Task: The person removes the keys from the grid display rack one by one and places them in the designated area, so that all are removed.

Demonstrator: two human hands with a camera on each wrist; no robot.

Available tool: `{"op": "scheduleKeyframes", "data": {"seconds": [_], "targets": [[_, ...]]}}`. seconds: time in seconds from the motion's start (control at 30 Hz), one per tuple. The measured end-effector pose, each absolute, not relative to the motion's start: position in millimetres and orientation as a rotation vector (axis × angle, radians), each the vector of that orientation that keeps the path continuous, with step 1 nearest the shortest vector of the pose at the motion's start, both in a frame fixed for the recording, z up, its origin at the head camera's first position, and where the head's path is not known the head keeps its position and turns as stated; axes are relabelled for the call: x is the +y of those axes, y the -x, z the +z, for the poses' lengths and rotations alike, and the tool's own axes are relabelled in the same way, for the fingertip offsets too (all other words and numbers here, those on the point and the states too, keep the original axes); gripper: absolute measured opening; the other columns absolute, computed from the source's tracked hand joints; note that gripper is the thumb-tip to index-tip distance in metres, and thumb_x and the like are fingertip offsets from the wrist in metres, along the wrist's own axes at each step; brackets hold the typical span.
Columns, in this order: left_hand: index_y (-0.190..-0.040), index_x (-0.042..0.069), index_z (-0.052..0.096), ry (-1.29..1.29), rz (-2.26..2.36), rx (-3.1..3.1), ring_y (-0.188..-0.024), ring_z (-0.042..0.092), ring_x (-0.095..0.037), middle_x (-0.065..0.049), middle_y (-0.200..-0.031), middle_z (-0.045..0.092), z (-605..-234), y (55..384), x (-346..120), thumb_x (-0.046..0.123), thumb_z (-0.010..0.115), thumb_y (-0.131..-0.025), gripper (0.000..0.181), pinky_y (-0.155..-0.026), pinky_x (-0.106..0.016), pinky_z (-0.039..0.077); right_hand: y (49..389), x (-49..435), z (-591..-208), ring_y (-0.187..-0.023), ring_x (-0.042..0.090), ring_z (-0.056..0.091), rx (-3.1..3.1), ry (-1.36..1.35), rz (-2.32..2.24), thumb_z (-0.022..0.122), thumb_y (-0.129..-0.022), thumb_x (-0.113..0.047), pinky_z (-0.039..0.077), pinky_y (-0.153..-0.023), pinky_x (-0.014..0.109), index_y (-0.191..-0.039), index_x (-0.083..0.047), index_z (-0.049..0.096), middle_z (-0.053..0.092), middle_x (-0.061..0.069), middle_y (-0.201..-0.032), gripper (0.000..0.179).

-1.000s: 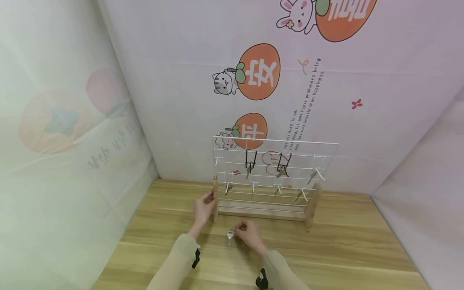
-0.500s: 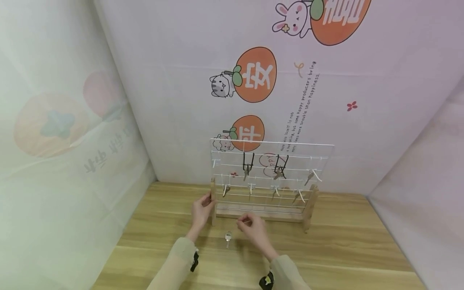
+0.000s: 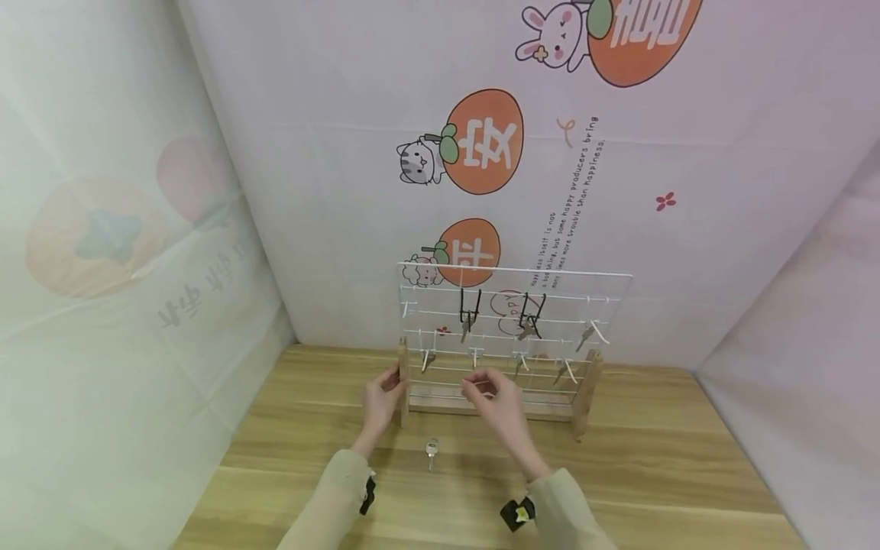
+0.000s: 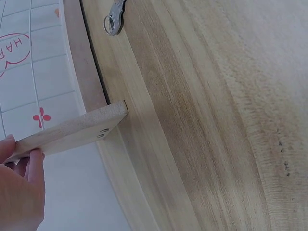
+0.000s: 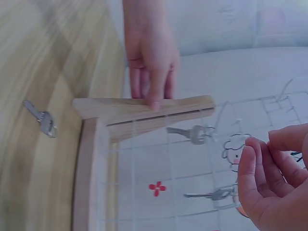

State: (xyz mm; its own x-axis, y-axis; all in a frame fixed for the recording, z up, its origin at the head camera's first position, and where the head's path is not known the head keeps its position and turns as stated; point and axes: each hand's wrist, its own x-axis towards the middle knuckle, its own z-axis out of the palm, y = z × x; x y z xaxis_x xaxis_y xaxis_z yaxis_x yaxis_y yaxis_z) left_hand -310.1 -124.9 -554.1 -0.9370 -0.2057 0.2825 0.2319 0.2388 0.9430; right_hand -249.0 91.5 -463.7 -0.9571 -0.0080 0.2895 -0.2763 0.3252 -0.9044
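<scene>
Right hand (image 3: 500, 397) higher, near rack (image 3: 436, 405), fingers curled, hold unclear; left hand (image 3: 381, 399) around post edge (image 4: 77, 127)

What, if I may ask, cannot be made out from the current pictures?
Head view: the right hand covers part of the rack; any marks on the hanging keys are too small to read.
Left wrist view: the top edge cuts off the tip of the loose key; the wooden post partly hides the left hand's fingers.
Right wrist view: closely bunched fingers leave unclear whether the right hand pinches anything.
</scene>
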Motion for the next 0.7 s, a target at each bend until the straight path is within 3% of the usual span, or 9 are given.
{"op": "scheduleKeyframes", "data": {"seconds": [0.3,0.53,0.7], "targets": [[-0.12,-0.01,0.064,0.025,-1.752,-2.161,-0.104,0.07,-0.044,-0.031,-0.117,0.067,-555,311,-125,-0.001,0.074,-0.085,0.038,-0.087,-0.037,0.063,262,99,-436,-0.087,0.015,0.071,-2.243,-0.258,1.645,0.07,-0.092,-0.01,0.059,-0.077,0.012,-0.1,-0.004,0.069,0.074,0.013,-0.097,0.01],[-0.12,-0.009,0.064,0.011,-1.751,-2.162,-0.103,0.07,-0.043,-0.03,-0.116,0.067,-555,311,-125,-0.002,0.074,-0.084,0.038,-0.086,-0.036,0.063,273,100,-428,-0.087,0.01,0.068,-2.197,-0.273,1.63,0.069,-0.092,-0.01,0.058,-0.076,0.01,-0.102,-0.003,0.068,0.072,0.013,-0.1,0.012],[-0.119,-0.01,0.064,0.021,-1.74,-2.163,-0.102,0.071,-0.044,-0.031,-0.116,0.067,-555,312,-126,-0.002,0.074,-0.084,0.038,-0.085,-0.035,0.063,280,99,-426,-0.093,0.017,0.069,-2.187,-0.265,1.62,0.068,-0.093,-0.011,0.057,-0.078,0.01,-0.104,-0.003,0.067,0.072,0.013,-0.103,0.014]]}}
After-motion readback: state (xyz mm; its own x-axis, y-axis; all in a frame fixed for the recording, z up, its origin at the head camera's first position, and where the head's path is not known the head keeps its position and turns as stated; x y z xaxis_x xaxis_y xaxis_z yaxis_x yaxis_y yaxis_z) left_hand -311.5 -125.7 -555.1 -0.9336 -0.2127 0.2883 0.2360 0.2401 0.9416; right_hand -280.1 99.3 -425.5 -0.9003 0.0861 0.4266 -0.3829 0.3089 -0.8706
